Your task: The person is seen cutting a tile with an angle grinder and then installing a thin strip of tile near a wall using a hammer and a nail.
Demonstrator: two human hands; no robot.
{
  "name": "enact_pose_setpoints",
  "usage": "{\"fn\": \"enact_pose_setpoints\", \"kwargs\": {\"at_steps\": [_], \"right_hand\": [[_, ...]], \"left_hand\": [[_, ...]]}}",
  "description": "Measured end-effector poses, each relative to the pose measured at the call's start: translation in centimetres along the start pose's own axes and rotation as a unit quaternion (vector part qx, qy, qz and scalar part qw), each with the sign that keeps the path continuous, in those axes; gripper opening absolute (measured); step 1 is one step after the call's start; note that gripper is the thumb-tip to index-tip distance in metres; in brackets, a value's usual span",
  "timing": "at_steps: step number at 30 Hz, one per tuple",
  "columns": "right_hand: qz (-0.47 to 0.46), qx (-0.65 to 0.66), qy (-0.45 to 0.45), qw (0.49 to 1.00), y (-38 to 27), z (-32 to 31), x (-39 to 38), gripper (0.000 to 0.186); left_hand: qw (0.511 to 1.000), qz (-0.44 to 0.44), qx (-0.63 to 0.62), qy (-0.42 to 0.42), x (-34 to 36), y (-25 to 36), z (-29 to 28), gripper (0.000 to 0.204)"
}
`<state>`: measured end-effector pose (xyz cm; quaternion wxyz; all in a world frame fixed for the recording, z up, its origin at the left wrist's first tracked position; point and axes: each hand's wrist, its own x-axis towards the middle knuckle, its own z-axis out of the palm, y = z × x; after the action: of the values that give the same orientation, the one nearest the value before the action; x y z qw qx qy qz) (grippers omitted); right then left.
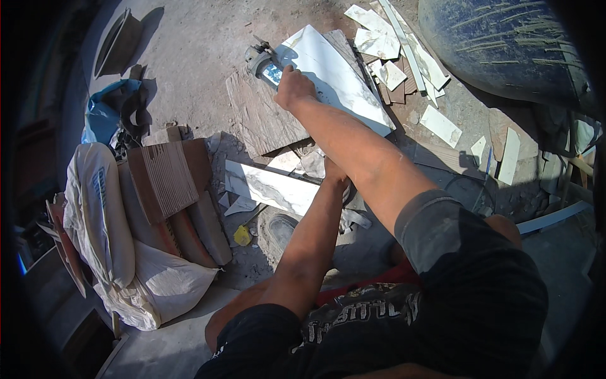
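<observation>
Right hand works a power tool at a marbled white tile — looks partway along.
Right hand [295,87] has its fingers wrapped round the power tool [259,61], grinder-like, at the left edge of the white tile [314,48]. That tile lies over a brown slab [257,115] on the ground, upper middle of view. Left hand [334,169] mostly hidden behind the right forearm — can't tell how open or what it holds. Done, judging by the pieces: a long marbled strip [268,186] lies nearer the person, offcuts [377,43] scattered upper right. Left: the tile under the tool looks largely whole; no cut line readable. Whether the disc spins can't be told.
</observation>
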<state>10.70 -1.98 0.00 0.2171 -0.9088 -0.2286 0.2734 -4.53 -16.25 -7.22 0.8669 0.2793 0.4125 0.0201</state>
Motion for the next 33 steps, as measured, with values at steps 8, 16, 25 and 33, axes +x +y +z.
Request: {"fn": "enact_pose_setpoints", "kwargs": {"at_steps": [8, 16, 25, 33], "right_hand": [[0.005, 0.005, -0.001, 1.000, -0.6, 0.0, -0.5, 0.053], [-0.009, -0.009, 0.009, 1.000, -0.1, 0.5, -0.5, 0.066], [-0.003, -0.013, 0.011, 1.000, 0.6, 0.6, -0.8, 0.066], [-0.008, -0.005, 0.004, 1.000, -0.4, 0.4, -1.9, 0.065]], "left_hand": [[1.000, 0.019, -0.019, 0.014, -1.2, 1.3, 0.7, 0.042], [0.999, -0.014, 0.026, 0.015, -1.3, 1.7, 0.6, 0.044], [1.000, -0.011, 0.015, 0.000, -0.4, 0.5, 0.1, 0.042], [0.985, 0.034, -0.121, -0.118, 2.9, -1.8, -3.6, 0.041]]}}
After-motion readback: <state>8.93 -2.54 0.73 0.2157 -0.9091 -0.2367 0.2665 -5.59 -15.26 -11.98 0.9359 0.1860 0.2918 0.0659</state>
